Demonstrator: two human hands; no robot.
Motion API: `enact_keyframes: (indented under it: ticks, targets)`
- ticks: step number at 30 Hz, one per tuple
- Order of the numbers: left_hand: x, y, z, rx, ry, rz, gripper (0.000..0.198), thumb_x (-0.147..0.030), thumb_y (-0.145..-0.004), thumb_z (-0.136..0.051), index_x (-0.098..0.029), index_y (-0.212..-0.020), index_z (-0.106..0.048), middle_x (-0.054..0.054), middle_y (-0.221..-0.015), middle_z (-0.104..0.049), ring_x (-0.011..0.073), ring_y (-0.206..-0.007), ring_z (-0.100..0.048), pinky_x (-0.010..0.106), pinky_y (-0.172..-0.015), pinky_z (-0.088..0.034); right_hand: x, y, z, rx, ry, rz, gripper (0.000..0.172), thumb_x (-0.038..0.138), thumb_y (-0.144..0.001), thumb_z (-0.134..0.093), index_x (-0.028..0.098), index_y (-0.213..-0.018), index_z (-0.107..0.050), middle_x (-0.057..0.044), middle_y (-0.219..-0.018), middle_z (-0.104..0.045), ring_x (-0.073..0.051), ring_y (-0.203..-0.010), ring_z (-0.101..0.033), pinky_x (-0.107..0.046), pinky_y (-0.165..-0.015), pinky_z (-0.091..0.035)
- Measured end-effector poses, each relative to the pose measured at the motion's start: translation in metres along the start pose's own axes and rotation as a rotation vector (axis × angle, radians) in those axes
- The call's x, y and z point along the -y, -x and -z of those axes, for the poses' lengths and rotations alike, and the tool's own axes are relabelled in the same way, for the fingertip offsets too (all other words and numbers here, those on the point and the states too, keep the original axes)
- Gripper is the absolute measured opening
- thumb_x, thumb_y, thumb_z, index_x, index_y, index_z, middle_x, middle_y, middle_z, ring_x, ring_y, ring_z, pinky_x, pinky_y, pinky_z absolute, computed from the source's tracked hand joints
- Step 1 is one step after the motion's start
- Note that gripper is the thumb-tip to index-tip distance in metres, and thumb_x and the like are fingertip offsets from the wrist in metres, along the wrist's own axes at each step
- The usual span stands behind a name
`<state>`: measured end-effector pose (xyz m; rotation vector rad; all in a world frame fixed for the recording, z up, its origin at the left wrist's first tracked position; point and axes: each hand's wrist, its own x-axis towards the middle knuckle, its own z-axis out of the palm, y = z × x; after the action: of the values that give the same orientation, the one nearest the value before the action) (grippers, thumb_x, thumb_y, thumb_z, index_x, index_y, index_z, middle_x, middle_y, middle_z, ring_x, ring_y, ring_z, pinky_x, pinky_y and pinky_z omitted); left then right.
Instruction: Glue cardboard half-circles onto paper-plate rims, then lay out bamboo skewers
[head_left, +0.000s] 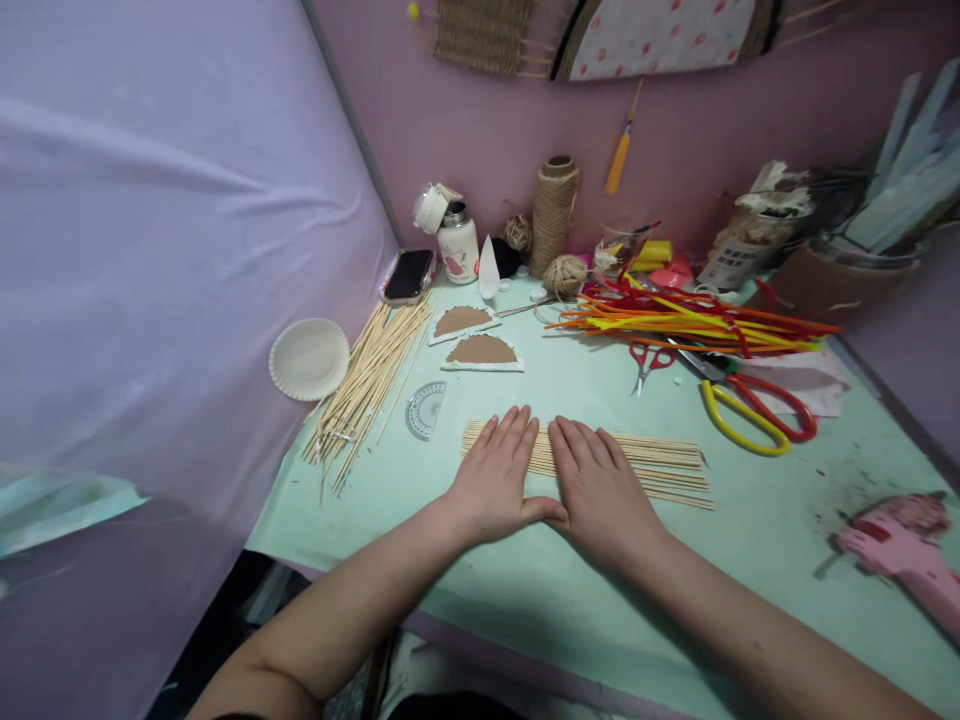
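Both my hands lie flat on a row of thin wooden sticks [664, 462] set side by side on the green tabletop. My left hand [499, 478] covers the left part of the row, fingers stretched out and its thumb reaching toward the other hand. My right hand [596, 480] presses on the middle of the row, its fingers also straight. To the right the stick ends show, slightly fanned and uneven. A clear protractor [427, 411] lies just left of the row. Behind it are two half-round brown pieces with white edges, the nearer one [482, 350] and the farther one [461, 321].
A loose pile of sticks [367, 385] and a white fluted dish [309, 359] lie at left. A phone [409, 275], bottle [457, 245] and twine spool [555, 215] stand behind. Pipe cleaners [697, 318], small scissors [649, 362], large scissors [746, 418] and a pink glue gun [896, 550] are at right.
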<state>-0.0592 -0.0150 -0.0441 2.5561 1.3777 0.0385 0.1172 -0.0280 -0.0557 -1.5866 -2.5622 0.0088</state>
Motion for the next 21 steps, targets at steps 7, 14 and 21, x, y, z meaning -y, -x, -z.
enact_keyframes:
  ticks: [7, 14, 21]
  targets:
    - [-0.0003, -0.0005, 0.0013, 0.001, 0.005, 0.0, 0.097, -0.075, -0.083, -0.031, -0.007, -0.15, -0.016, 0.018, -0.158, -0.011, 0.0268, -0.147, -0.005, 0.046, -0.119, -0.011, 0.0004, 0.0002, -0.0005, 0.005, -0.013, 0.006, 0.076, 0.049, -0.083, -0.052, 0.001, -0.141, -0.04, -0.021, -0.145, -0.043, -0.033, -0.133, -0.037, -0.046, -0.112, -0.026]
    - [-0.0007, -0.0022, 0.002, -0.001, -0.01, 0.007, 0.096, -0.073, -0.082, -0.035, -0.007, -0.15, -0.017, 0.019, -0.158, -0.014, 0.0277, -0.147, -0.008, 0.048, -0.118, -0.015, 0.0012, 0.0001, 0.0004, 0.03, -0.043, -0.008, 0.08, 0.054, -0.084, -0.05, 0.003, -0.144, -0.037, -0.02, -0.148, -0.039, -0.033, -0.135, -0.034, -0.047, -0.113, -0.024]
    - [0.0001, -0.0041, 0.0003, -0.002, -0.036, 0.002, 0.096, -0.073, -0.083, -0.034, -0.005, -0.149, -0.019, 0.02, -0.157, -0.015, 0.0289, -0.147, -0.009, 0.048, -0.118, -0.015, 0.002, -0.0017, 0.0069, 0.074, -0.07, -0.031, 0.082, 0.056, -0.084, -0.049, 0.002, -0.144, -0.037, -0.021, -0.149, -0.038, -0.033, -0.136, -0.034, -0.046, -0.113, -0.022]
